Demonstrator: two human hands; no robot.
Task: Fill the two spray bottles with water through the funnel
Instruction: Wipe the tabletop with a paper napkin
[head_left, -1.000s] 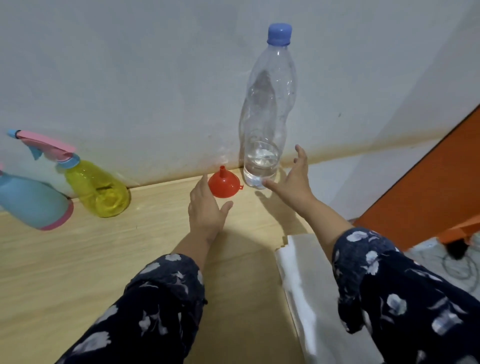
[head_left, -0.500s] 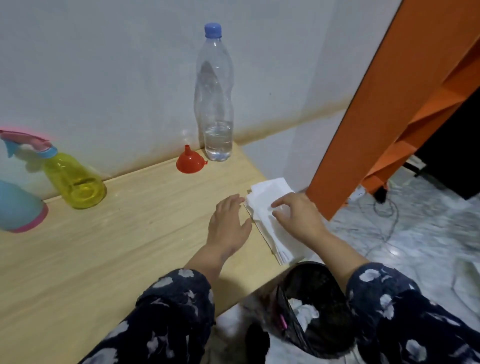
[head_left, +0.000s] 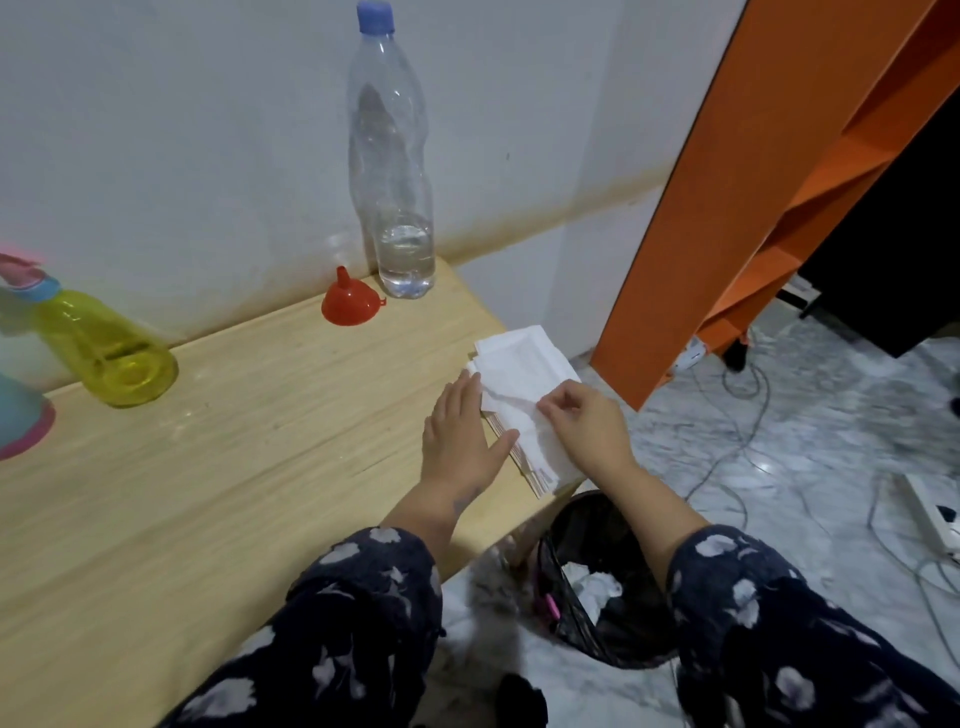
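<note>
Currently, the red funnel (head_left: 349, 300) rests mouth-down on the wooden table (head_left: 218, 447), spout pointing up, near the wall at the table's far edge. Just beside it on the right stands the clear water bottle (head_left: 392, 166), upright, closed with a blue cap (head_left: 375, 14), with a small amount of water in its bottom section. The funnel's small side tab points toward the bottle base; whether the two touch cannot be determined.

Well apart to the left, the yellow spray bottle (head_left: 106, 353) stands by the wall with a pink and blue spray head that is cut off by the frame edge. The blue spray bottle (head_left: 18, 421), with a pink base ring, is only partly in view at the left border.

Neither hand contacts any of these items. The left hand (head_left: 460, 436) lies flat on the table near its right edge, fingers extended and close together, fingertips pressing on the edge of a stack of white tissues (head_left: 519, 384). The right hand (head_left: 584, 421) pinches the top tissue sheet between thumb and fingers, with the sheet lifted and creased at that point. The stack overhangs the table's right edge slightly.

Below the table corner stands a black waste bin (head_left: 608, 587) holding crumpled white paper. An orange shelf panel (head_left: 727, 208) leans across the right side, and cables (head_left: 748, 395) lie on the marble floor.
</note>
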